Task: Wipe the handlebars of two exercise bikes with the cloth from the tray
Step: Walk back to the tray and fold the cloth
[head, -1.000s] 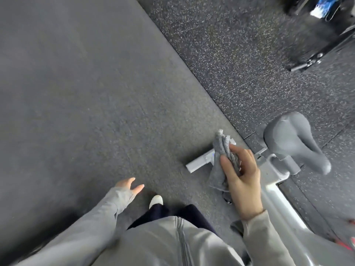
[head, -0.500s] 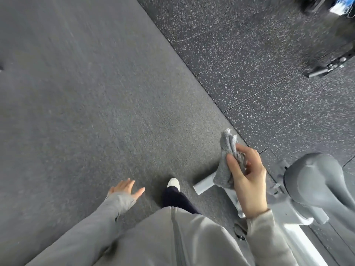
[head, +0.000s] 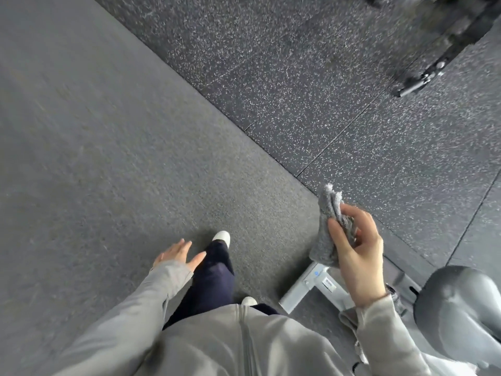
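Looking straight down at the gym floor here: the right hand [head: 357,256] is up in front of the body, thumb and curled fingers pinching the grey cloth [head: 326,229], which is bunched and folded, one end poking up past the fingertips and the rest hanging below the palm. The cloth is in the air, touching nothing but that hand. Over on the other side, the left hand [head: 179,253] hangs released, fingers straight and spread, holding nothing, just beside the dark-trousered leg [head: 211,278]. A white shoe [head: 222,237] is planted forward on the smooth grey mat [head: 108,158], a second white toe [head: 249,301] peeking out near the jacket hem. Low on the right, a dark grey bike saddle [head: 458,308] sits close by the right sleeve, and beneath the right hand a pale metal base bar [head: 306,286] of the bike's frame lies on the floor. The speckled black rubber tiles [head: 325,90] run beyond the mat's edge, and a black piece of equipment [head: 439,44] stands at the top right, well apart, too blurred to identify. No handlebars in this view
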### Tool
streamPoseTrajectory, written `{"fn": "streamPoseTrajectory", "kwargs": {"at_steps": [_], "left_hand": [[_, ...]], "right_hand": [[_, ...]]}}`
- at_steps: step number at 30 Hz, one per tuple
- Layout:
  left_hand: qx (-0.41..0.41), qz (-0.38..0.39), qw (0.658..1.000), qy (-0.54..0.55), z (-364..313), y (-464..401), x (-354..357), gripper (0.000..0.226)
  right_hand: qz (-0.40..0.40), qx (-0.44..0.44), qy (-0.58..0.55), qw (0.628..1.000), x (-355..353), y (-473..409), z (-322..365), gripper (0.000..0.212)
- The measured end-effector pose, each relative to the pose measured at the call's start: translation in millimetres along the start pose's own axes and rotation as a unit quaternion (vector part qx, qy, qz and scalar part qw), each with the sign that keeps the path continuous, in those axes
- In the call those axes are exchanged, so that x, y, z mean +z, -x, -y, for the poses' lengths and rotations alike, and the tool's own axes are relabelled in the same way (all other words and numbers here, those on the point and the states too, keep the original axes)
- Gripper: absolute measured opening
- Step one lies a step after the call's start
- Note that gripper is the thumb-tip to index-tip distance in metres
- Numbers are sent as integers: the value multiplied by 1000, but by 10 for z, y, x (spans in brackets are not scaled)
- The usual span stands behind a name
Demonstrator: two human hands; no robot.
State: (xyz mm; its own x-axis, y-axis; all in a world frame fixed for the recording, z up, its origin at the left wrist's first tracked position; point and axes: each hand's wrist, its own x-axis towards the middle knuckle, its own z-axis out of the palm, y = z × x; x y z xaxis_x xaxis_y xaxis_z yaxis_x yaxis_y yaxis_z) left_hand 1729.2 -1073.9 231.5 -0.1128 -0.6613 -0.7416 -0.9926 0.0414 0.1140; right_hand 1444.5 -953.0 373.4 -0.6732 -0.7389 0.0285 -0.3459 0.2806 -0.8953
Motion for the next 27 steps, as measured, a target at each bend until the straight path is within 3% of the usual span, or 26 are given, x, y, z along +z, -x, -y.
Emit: {"fn": "streamPoseTrajectory", "kwargs": {"at_steps": [6,12,27], "left_hand": [[49,21,998,-19,-238,-956,-901,65],[115,50,989,-82,-915,-1619,-1564,64],[258,82,911,-313,-3847,-2295,-1750,68]], "right_hand": [[-77,-15,56,995,440,-716,184,27],[-123,-2,79,989,620,-1234,374,27],[-361,142,58,920,-867,-2125,-504,21]]}}
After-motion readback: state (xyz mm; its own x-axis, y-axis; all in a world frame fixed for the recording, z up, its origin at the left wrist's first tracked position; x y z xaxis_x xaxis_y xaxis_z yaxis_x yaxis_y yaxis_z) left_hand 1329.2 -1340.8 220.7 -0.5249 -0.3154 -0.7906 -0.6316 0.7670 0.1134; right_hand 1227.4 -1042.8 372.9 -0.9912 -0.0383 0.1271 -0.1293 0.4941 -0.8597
